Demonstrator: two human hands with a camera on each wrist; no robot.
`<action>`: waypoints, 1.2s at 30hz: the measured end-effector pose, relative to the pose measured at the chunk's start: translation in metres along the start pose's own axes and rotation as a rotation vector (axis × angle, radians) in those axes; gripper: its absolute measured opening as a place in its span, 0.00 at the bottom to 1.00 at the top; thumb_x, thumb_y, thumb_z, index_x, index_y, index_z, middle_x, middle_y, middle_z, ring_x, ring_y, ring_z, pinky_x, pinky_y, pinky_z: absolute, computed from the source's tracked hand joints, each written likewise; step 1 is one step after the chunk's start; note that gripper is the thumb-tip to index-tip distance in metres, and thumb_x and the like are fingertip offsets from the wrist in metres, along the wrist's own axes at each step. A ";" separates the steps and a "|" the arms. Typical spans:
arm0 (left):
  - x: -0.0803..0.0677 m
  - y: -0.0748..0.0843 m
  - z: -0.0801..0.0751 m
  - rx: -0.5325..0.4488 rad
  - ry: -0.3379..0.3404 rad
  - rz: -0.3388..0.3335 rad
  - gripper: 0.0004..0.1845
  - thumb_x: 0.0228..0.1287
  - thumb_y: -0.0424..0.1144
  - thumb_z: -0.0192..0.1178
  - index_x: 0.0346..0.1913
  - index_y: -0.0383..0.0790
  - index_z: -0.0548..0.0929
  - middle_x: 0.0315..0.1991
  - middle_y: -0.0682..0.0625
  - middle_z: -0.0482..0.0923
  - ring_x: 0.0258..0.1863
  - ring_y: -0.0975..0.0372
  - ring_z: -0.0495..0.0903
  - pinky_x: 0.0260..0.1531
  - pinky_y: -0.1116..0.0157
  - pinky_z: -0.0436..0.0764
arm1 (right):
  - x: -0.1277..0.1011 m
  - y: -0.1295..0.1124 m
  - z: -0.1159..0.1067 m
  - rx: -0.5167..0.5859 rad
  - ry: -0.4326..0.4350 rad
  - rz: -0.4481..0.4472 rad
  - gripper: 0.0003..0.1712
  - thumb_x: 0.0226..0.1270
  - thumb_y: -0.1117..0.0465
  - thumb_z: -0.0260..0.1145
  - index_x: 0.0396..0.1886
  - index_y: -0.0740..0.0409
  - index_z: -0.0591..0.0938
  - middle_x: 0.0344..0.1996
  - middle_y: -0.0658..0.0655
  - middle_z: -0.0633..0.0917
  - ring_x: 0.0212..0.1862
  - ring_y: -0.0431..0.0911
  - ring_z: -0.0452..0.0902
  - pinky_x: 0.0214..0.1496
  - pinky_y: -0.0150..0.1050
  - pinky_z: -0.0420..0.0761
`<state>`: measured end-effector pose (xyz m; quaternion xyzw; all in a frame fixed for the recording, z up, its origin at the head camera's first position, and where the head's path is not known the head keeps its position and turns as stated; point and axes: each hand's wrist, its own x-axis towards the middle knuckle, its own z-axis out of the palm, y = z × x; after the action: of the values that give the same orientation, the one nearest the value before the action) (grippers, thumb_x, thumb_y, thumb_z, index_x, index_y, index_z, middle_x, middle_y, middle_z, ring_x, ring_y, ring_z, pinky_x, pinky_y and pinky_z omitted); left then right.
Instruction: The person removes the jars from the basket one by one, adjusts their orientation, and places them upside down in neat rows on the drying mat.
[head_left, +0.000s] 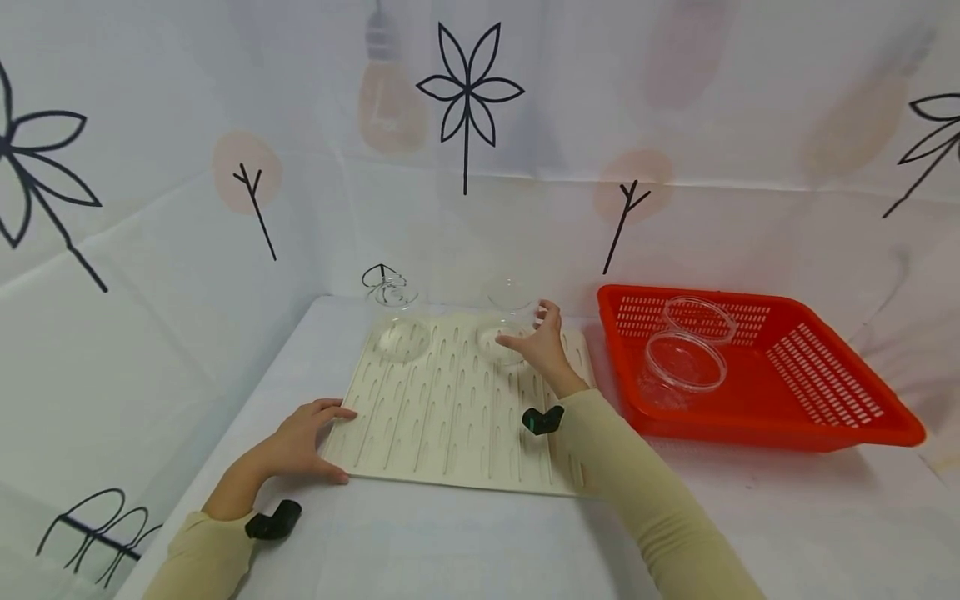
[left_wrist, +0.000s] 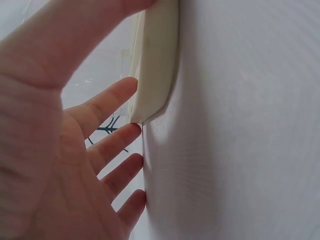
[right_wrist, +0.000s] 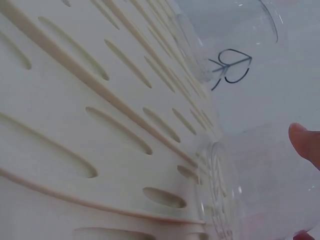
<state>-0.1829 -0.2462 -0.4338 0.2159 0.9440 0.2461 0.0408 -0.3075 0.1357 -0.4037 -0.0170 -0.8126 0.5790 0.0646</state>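
Head view: the right hand (head_left: 542,348) reaches over the far part of the cream mat (head_left: 450,417) on the desk (head_left: 465,542), its fingers (head_left: 517,341) curled around a clear cup (head_left: 504,343) that stands on the mat. A second cup (head_left: 403,337) sits on the mat to its left. The left hand (head_left: 303,437) lies flat at the mat's near left corner, fingers (left_wrist: 107,102) spread and straight. Right of the mat stands a red basket (head_left: 840,392) holding two clear cups.

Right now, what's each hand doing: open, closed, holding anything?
Left hand: open, fingers resting flat on the cream mat's corner.
Right hand: fingers curled round a clear container.
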 end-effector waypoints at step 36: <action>0.002 0.005 -0.001 0.030 0.007 0.027 0.47 0.28 0.59 0.77 0.56 0.39 0.75 0.59 0.32 0.64 0.57 0.38 0.62 0.51 0.39 0.64 | -0.028 -0.064 -0.046 0.031 0.047 -0.126 0.55 0.49 0.55 0.75 0.68 0.51 0.49 0.63 0.61 0.58 0.62 0.55 0.57 0.57 0.50 0.71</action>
<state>-0.1825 -0.2420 -0.4306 0.2285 0.9448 0.2330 0.0309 -0.2713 0.1547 -0.3310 0.0214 -0.8012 0.5858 0.1202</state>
